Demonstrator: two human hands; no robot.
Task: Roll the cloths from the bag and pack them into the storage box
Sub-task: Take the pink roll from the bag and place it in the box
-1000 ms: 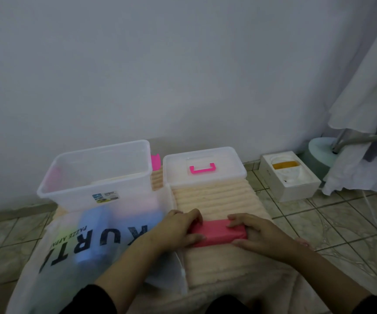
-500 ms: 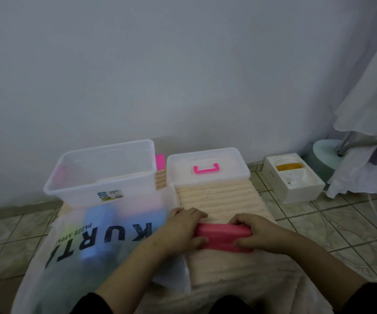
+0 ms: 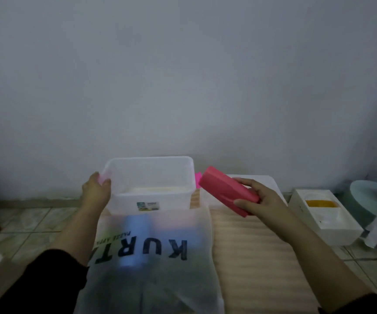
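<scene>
Tiled floor point(image 3: 31, 220); right hand point(image 3: 260, 198) grips pink roll point(image 3: 226, 191), left hand point(image 3: 97, 191) holds box point(image 3: 151, 177) rim, loose squeeze could unroll it

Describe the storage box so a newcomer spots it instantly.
Start at the wall; at its foot, left of centre, sits the storage box, behind the bag. It is the only clear, lidless tub, and the left hand grips its left rim.

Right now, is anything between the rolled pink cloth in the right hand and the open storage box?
Nothing visible. The right hand holds the pink cloth roll in the air just right of the storage box, whose top is open. The left hand grips the box's far left rim, clear of that path.
</scene>
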